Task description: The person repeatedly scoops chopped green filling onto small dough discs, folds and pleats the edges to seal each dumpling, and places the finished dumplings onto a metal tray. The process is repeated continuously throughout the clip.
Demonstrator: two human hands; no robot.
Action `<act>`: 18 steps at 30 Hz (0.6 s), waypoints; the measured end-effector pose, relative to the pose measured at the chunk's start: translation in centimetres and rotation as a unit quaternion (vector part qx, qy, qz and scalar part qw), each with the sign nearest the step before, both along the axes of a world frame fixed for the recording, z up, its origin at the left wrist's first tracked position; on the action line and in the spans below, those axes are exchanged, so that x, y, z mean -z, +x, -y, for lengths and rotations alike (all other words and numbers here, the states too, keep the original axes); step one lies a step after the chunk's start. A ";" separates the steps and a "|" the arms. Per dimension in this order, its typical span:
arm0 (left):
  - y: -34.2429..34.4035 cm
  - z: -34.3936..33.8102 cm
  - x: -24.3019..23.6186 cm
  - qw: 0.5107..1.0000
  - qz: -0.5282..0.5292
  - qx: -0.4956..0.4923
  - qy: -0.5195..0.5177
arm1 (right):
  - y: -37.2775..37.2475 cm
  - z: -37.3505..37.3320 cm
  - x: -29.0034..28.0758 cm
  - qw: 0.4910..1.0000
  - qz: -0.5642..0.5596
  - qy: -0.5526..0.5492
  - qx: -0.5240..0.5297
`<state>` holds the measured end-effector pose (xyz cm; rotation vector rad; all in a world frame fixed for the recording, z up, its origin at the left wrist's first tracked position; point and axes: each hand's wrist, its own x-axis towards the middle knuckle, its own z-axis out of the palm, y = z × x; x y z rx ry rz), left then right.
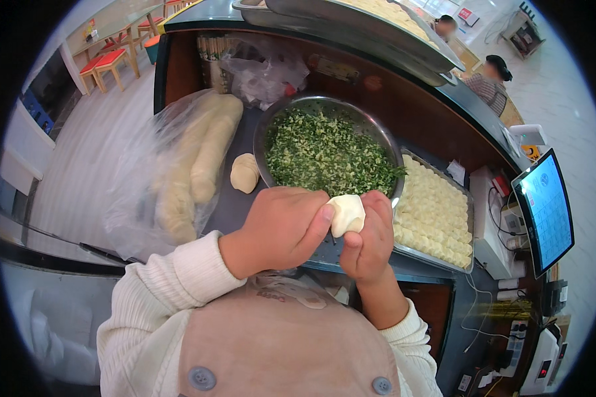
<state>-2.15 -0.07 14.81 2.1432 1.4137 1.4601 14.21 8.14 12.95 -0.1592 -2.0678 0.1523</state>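
Note:
A pale dumpling (pixel 346 215) is held between my two hands, just in front of a big steel bowl (pixel 261 142). My left hand (pixel 281 221) pinches its left side with thumb and fingers. On its other side my right hand (pixel 372 235) is closed round the edge. Chopped green filling (pixel 331 149) with pale bits heaps up in the bowl. Left of the bowl lies a small stack of round dough wrappers (pixel 245 173). At the right, rows of finished dumplings (pixel 434 212) cover a metal tray (pixel 471 255).
Long dough rolls (pixel 212 149) lie in a clear plastic bag at the left. Behind the bowl is a crumpled plastic bag (pixel 265 73). Metal trays (pixel 351 33) rest on the raised ledge. A screen (pixel 544 212) and cables stand at the right. Two people sit beyond the counter.

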 end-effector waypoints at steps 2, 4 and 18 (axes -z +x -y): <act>0.1 0.3 -0.1 1.000 -0.009 -0.018 -0.011 | 0.1 0.1 0.0 1.000 -0.008 -0.020 -0.005; 0.4 0.6 -0.2 0.983 0.124 0.081 -0.104 | 0.1 0.2 0.1 0.998 -0.010 -0.056 -0.005; 1.5 0.8 -0.5 0.943 0.218 0.124 -0.217 | 0.6 0.8 -0.3 0.982 -0.068 -0.176 -0.027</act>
